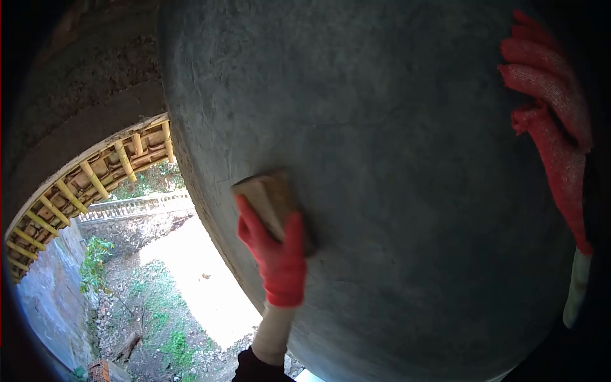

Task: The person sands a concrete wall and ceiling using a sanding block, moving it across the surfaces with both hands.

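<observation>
My left hand, in a red glove, grips a tan, wood-like rectangular block between the fingers and the thumb. The block lies against a curved-looking dark grey plastered wall, and its far edge is slightly blurred. Up at the right, my right hand wears a matching red glove with loose, wrinkled fingertips. Its fingers stretch leftward over the wall surface, thumb apart below them, holding nothing.
The wall's left edge drops off to a bright yard far below, with rubble and green plants. A tiled roof eave on light battens juts out at the left. A low balustrade runs behind the yard.
</observation>
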The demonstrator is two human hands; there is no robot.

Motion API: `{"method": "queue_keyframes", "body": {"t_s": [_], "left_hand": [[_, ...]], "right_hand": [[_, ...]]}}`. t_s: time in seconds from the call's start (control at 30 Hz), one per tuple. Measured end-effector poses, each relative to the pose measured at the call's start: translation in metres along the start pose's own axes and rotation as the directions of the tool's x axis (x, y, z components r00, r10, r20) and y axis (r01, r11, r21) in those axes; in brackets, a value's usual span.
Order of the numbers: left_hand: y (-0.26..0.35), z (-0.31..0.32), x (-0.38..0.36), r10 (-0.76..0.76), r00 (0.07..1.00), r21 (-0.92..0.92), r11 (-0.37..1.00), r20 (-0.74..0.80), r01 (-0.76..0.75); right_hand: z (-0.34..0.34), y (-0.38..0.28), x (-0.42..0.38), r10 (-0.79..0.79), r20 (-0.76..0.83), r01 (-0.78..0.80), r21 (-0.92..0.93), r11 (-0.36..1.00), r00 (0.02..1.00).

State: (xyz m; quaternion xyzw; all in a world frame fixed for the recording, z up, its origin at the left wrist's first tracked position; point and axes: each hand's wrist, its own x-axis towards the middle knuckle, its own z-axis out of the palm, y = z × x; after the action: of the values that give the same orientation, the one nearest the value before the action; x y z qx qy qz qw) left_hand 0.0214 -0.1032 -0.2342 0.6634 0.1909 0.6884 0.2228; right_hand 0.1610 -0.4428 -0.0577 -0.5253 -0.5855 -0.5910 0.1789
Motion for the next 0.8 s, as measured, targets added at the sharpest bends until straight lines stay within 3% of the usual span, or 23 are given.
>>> {"method": "queue_keyframes", "body": {"t_s": [0.07,0.13,0.17,0.23,0.3,0.33,0.37,0.43,0.53,0.57,0.6,0.7,0.77,0.8], "left_hand": [[0.029,0.002,-0.050,0.357,0.922,0.119,0.919,0.152,-0.376],[0.050,0.005,-0.074,0.734,0.633,-0.094,0.668,0.247,-0.738],[0.048,0.005,-0.072,0.730,0.638,-0.092,0.673,0.246,-0.734],[0.033,0.001,-0.061,0.573,0.790,-0.009,0.811,0.219,-0.586],[-0.003,-0.006,-0.037,0.229,0.964,0.021,0.972,0.135,-0.234],[-0.016,-0.006,-0.023,0.053,0.996,-0.017,0.999,0.076,-0.052],[-0.014,-0.006,-0.018,0.054,0.995,-0.015,0.998,0.082,-0.053],[-0.009,-0.009,-0.010,-0.246,0.969,-0.073,0.967,-0.006,0.245],[0.006,-0.001,-0.059,0.184,0.976,0.060,0.980,0.119,-0.192],[0.017,-0.003,-0.077,0.364,0.907,0.096,0.916,0.213,-0.390],[0.033,-0.004,-0.088,0.539,0.795,0.012,0.826,0.279,-0.564],[0.025,-0.002,-0.087,0.622,0.742,-0.014,0.769,0.251,-0.639],[-0.006,-0.007,-0.072,0.300,0.935,0.110,0.940,0.190,-0.324],[-0.022,-0.007,-0.058,0.130,0.985,0.031,0.990,0.115,-0.134]], "right_hand": [[0.000,-0.003,0.002,-0.009,0.014,0.009,-0.002,1.000,1.000],[-0.001,-0.003,0.003,-0.016,0.027,0.016,-0.008,1.000,1.000],[-0.001,-0.002,0.003,-0.017,0.031,0.017,-0.009,1.000,0.999],[-0.001,-0.003,0.003,-0.017,0.034,0.017,-0.011,1.000,0.999],[-0.002,-0.004,0.002,-0.017,0.032,0.017,-0.011,1.000,0.999],[-0.003,-0.004,0.002,-0.017,0.032,0.017,-0.012,1.000,0.999],[-0.002,-0.005,0.002,-0.015,0.031,0.015,-0.013,1.000,0.999],[-0.002,-0.006,0.002,-0.013,0.028,0.013,-0.006,1.000,1.000],[-0.001,-0.008,0.001,-0.007,0.022,0.007,-0.008,1.000,1.000],[0.001,-0.009,-0.001,-0.002,0.020,0.002,-0.011,1.000,1.000],[0.002,-0.011,-0.002,0.004,0.013,-0.003,-0.006,1.000,1.000],[0.004,-0.012,-0.005,0.016,-0.004,-0.016,-0.017,1.000,1.000],[0.006,-0.017,-0.006,0.020,-0.018,-0.021,-0.027,0.999,1.000],[0.007,-0.019,-0.006,0.018,-0.028,-0.019,-0.033,0.999,0.999]]}}
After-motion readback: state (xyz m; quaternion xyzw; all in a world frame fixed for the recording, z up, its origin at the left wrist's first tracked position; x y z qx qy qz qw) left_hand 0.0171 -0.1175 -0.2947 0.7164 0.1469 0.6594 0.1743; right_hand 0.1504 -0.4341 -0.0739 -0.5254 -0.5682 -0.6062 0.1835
